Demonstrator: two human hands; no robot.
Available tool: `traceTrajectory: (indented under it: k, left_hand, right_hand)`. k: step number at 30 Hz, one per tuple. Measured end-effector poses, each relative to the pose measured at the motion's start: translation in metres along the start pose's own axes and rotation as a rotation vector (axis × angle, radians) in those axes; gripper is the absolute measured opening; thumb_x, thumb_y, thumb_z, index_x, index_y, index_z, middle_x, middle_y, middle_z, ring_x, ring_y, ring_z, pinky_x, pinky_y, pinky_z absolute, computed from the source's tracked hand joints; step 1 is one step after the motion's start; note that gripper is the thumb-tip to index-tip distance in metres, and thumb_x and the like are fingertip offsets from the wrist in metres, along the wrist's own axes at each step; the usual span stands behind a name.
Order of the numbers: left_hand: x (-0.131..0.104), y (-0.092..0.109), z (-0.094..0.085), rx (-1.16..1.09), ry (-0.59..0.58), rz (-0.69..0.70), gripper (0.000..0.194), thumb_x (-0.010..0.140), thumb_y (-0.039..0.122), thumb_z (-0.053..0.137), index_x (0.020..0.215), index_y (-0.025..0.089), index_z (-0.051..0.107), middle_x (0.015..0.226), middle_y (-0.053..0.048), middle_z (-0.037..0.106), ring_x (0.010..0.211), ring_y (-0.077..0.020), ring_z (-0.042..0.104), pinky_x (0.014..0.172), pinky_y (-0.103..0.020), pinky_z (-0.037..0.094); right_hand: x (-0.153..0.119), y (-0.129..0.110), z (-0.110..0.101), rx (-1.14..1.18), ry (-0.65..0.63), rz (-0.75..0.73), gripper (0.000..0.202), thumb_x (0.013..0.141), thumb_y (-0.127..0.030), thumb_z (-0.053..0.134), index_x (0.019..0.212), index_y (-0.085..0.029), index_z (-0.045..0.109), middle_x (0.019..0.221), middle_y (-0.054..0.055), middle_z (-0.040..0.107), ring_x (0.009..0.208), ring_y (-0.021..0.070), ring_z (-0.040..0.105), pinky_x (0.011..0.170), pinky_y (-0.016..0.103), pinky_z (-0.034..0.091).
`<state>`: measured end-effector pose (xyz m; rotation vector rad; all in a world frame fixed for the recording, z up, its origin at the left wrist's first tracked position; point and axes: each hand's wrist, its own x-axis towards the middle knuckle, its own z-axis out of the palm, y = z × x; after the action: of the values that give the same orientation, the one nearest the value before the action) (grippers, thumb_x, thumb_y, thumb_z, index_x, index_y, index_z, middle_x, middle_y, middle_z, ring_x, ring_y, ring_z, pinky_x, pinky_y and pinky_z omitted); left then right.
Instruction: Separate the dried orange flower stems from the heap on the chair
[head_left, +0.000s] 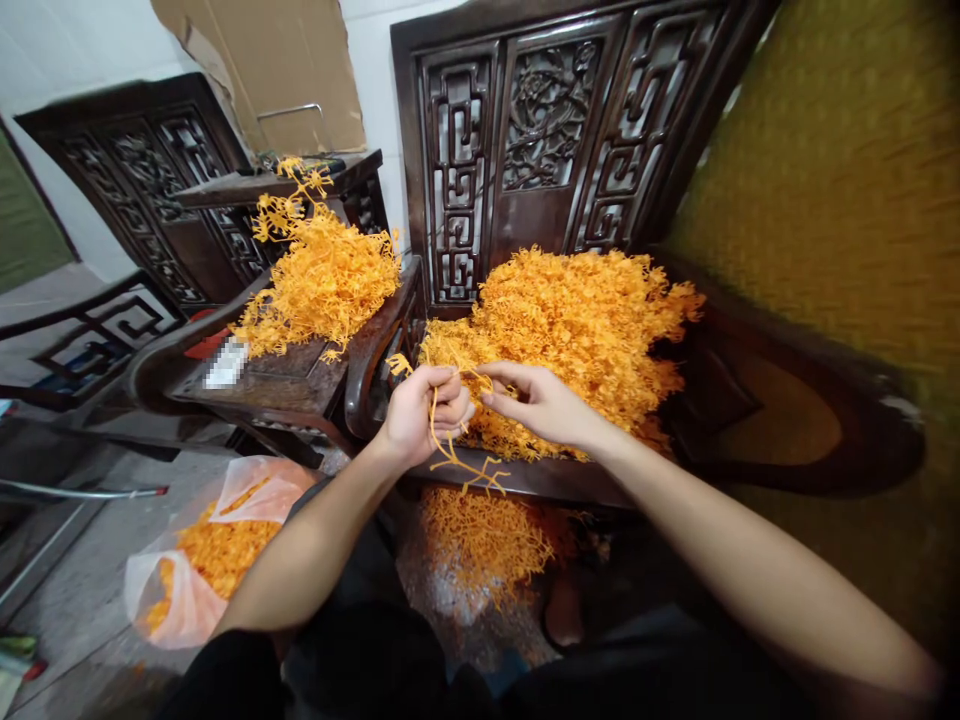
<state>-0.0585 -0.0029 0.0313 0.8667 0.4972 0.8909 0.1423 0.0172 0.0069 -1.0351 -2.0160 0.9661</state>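
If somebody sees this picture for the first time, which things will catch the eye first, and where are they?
The eye goes first to the big heap of orange strands on the seat of the dark carved chair, in the middle. Just in front of it, the left hand is closed on a hanging orange strand, and the right hand pinches at its top. A second heap lies on the side table to the left, and a plastic bag with more stands on the floor.

Even, moderately bright indoor light is falling from above. Wide-angle distortion is bending the edges. The yellow patterned fabric panel (pixel 840 180) is smearing with motion blur; the centre is staying sharp.
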Motion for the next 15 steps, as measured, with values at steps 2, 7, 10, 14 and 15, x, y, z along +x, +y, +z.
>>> traceTrajectory:
  k: [2,7,10,14,15]
  left_hand:
    - [0.0,-0.003,0.002,0.003,-0.036,-0.022,0.037,0.089,0.033,0.048,0.057,0.022,0.034,0.044,0.005,0.024,0.043,-0.0096,0.018,0.039,-0.021,0.017]
    - [-0.003,-0.004,0.001,0.048,-0.143,-0.041,0.038,0.09,0.036,0.05,0.058,0.022,0.034,0.044,0.005,0.025,0.044,-0.0102,0.02,0.042,-0.021,0.018]
    - [-0.005,0.0,-0.003,0.075,-0.17,-0.031,0.039,0.09,0.038,0.05,0.058,0.023,0.034,0.043,0.005,0.025,0.044,-0.0105,0.021,0.043,-0.023,0.017]
    - [-0.01,-0.004,-0.005,0.214,-0.208,-0.01,0.041,0.09,0.038,0.051,0.056,0.023,0.033,0.042,0.005,0.027,0.043,-0.0098,0.023,0.047,-0.026,0.02]
    - [-0.011,-0.008,-0.004,0.289,-0.209,-0.007,0.041,0.09,0.037,0.051,0.055,0.023,0.034,0.043,0.005,0.028,0.043,-0.0096,0.025,0.048,-0.027,0.021]
  right_hand:
    - [0.004,0.005,-0.005,0.07,-0.051,0.027,0.039,0.09,-0.037,0.06,0.121,-0.017,0.074,0.092,0.004,0.071,0.07,0.014,0.053,0.065,0.029,0.042]
    - [0.004,0.024,-0.024,0.253,-0.251,0.158,0.031,0.086,-0.047,0.072,0.086,-0.016,0.069,0.062,-0.004,0.052,0.055,0.0087,0.038,0.054,0.025,0.028]
    - [-0.001,0.031,-0.032,0.583,-0.239,0.173,0.053,0.078,-0.068,0.078,0.087,-0.02,0.059,0.063,-0.005,0.047,0.053,0.0085,0.038,0.052,0.024,0.028]
    - [0.002,0.035,-0.028,0.792,0.002,0.172,0.058,0.076,-0.072,0.078,0.081,-0.022,0.051,0.061,-0.007,0.038,0.052,0.0074,0.032,0.051,0.023,0.028]
    - [0.005,0.038,-0.027,0.724,0.136,0.165,0.055,0.076,-0.065,0.081,0.077,-0.022,0.047,0.059,-0.008,0.035,0.051,0.0069,0.03,0.051,0.023,0.027]
